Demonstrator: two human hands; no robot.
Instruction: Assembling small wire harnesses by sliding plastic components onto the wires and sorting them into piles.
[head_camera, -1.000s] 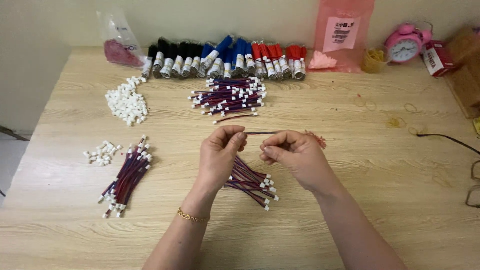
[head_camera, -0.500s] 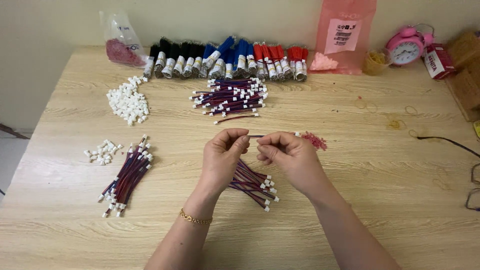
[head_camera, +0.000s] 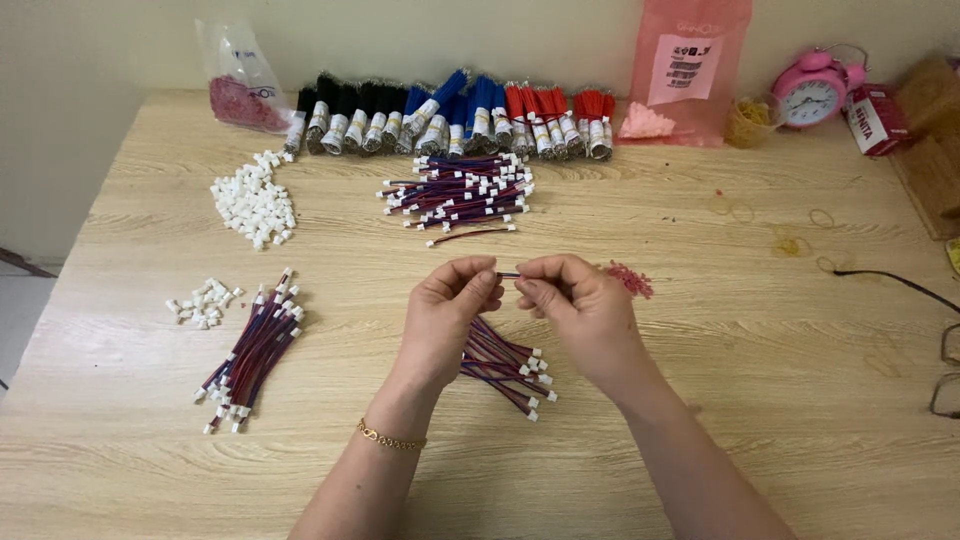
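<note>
From the head camera, looking down: I am pinching a short red-and-blue wire (head_camera: 508, 275) between both hands at the centre of the frame. My left hand (head_camera: 448, 318) is closing thumb and forefinger on its left end, and my right hand (head_camera: 578, 305) is gripping the other end the same way; whether a connector is sitting on either end yet, I cannot tell, as my fingers are covering it.

Just below my hands, a small bundle of wires with white plugs (head_camera: 505, 365) is lying on the wooden table (head_camera: 760, 400). I am judging these to be pieces already fitted, like the longer bundle (head_camera: 250, 350) at lower left and the spread pile (head_camera: 460, 190) at upper centre.

Plenty is waiting: a heap of loose white connectors (head_camera: 253, 200) at upper left, a smaller scatter (head_camera: 203, 302) below it, and a row of banded black, blue and red wire bundles (head_camera: 450, 118) along the top edge.
</note>
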